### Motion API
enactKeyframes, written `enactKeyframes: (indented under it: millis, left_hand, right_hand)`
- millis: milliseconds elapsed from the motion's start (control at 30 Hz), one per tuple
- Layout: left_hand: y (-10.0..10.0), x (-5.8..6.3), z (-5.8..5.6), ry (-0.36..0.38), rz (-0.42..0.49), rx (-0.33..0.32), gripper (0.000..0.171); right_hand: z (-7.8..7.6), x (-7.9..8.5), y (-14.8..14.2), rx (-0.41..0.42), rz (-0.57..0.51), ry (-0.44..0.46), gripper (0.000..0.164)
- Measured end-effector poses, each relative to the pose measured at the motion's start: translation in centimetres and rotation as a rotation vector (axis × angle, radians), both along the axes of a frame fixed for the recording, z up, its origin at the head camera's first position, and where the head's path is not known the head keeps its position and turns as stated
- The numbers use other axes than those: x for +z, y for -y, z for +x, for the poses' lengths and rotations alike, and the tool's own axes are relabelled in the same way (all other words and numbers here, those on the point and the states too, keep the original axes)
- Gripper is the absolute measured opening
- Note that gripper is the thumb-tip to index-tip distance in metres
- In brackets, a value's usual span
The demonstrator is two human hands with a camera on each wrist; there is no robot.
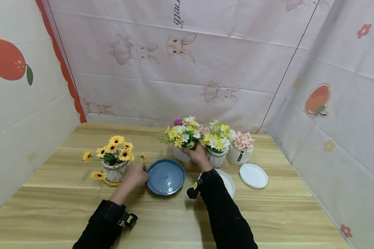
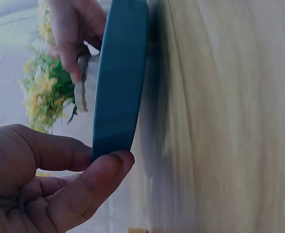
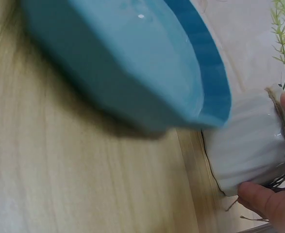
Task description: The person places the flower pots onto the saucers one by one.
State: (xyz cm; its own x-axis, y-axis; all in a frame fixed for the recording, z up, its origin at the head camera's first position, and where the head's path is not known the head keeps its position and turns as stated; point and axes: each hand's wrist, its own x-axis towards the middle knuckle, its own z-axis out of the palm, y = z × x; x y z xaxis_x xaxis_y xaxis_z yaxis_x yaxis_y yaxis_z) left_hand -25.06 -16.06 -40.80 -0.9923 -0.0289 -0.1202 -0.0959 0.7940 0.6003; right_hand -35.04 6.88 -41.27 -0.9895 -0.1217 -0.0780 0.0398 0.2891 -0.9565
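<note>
My left hand [image 1: 137, 174] pinches the left rim of a round blue saucer [image 1: 166, 178] between thumb and fingers. In the left wrist view the saucer's side wall [image 2: 120, 77] stands close over the wooden table. My right hand [image 1: 199, 157] grips a white ribbed flowerpot [image 1: 180, 155] near its twine-tied rim, behind the saucer. Yellow and white artificial flowers [image 1: 184, 133] fill this pot, with one purple bloom on top. The right wrist view shows fingers [image 3: 263, 196] along the side of the pot.
Left stands a potted sunflower arrangement [image 1: 114, 171] on a yellow saucer [image 1: 111, 183]. Beside my right hand are another white-and-yellow flowerpot [image 1: 216, 158] and a pink-flowered pot [image 1: 239, 155]. A white saucer [image 1: 254, 176] lies at right; another white saucer [image 1: 229, 183] is partly hidden by my right sleeve.
</note>
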Motion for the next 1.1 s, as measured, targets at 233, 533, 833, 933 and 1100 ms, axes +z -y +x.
enactKeyframes:
  millis: [233, 533, 833, 933, 1100]
  left_hand:
    - [1.4, 0.1, -0.1, 0.008, 0.067, 0.042, 0.037]
    - [2.4, -0.5, -0.2, 0.023, 0.039, 0.045, 0.038]
    - [2.7, -0.1, 0.3, 0.083, 0.081, 0.02, 0.023]
    - [2.7, -0.1, 0.4, 0.097, 0.094, 0.017, 0.025]
    - [2.6, -0.1, 0.5, 0.095, 0.099, 0.024, 0.03]
  right_hand:
    - [-0.2, 0.0, 0.4, -0.005, 0.012, -0.049, 0.087]
    - [-0.5, -0.6, 1.2, -0.005, -0.039, -0.113, 0.081]
    - [-0.9, -1.3, 1.1, 0.009, -0.077, -0.226, 0.076]
    - [-0.6, -1.3, 1.2, 0.016, -0.084, -0.239, 0.078]
    - [-0.4, -1.6, 1.3, 0.005, -0.12, -0.224, 0.081]
